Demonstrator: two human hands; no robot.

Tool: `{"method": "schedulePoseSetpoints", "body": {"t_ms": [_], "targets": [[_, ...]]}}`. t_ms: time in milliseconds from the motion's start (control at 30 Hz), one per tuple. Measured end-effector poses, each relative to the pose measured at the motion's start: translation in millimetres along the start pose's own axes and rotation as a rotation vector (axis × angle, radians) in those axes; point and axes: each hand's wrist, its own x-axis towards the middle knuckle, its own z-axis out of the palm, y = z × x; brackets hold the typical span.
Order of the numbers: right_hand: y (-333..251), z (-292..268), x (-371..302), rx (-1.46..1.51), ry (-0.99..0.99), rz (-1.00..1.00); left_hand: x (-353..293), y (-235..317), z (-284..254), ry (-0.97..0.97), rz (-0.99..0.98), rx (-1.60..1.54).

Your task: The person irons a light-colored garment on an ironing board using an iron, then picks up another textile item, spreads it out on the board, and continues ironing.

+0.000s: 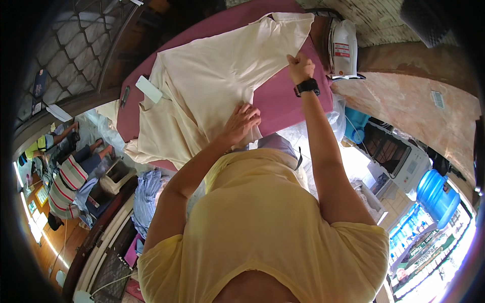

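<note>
A counter point(280, 103) padded in maroon cloth stands in a crowded room. Left of the counter is a dark-framed metal lattice gate point(65, 53), and below that, further off, a person in a striped shirt point(70, 182) beside a pale plastic stool point(115, 177). Crumpled blue cloth point(146, 199) lies near the counter's lower left end. To the right of the counter rises a stained, pinkish plaster wall point(399, 96); lower on that side are a white appliance point(413, 169) and a large blue water bottle point(437, 198). A white plastic item with a red panel point(345, 50) sits at the counter's upper right end.

Spread across most of the counter is a cream garment point(212, 68), plain and matte, smooth over its upper part, rumpled and layered toward the counter's left end, where a white flat rectangular object point(149, 89) rests. The left hand point(242, 121) lies on the garment by the counter's near edge, fingers bent and slightly apart; the right hand point(301, 69), with a black watch point(306, 87) at its wrist, is curled at the garment's right edge. I cannot tell whether either pinches cloth.
</note>
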Motion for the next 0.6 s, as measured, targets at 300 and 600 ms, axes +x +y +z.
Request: {"method": "schedulePoseSetpoints", "body": {"t_ms": [300, 600], "targets": [[37, -7, -8, 0.47, 0.033, 0.227, 9, 1, -17, -0.015, 0.063, -0.374], [-9, -8, -27, 0.213, 0.138, 0.177, 41, -188, -92, 0.197, -0.715, 0.395]]}}
